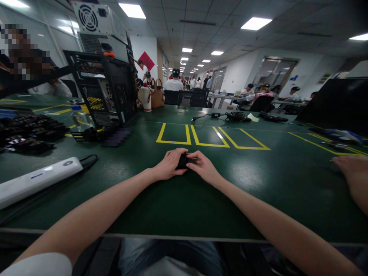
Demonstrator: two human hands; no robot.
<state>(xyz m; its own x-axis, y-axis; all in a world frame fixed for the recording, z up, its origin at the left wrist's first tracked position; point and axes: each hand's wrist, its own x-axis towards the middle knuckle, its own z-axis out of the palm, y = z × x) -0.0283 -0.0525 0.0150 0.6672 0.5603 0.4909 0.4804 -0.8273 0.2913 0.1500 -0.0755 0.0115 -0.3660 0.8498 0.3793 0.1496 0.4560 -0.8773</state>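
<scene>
A small black object (182, 161) is between my hands, low over the green table (178, 207), in front of the yellow tape outlines. My left hand (170, 165) is wrapped round its left side, with the thumb below and the fingers above. On the other side my right hand (202, 165) has its thumb and fingertips pinched at the object's right edge. My fingers cover much of the object, so its exact shape is hard to tell.
An open black computer case (122, 90), a water bottle (82, 119) and a pile of black parts (28, 130) occupy the left. Nearer lies a white power strip (43, 178). Black cables (237, 116) lie behind the tape. Another person's hand (355, 178) rests at the right.
</scene>
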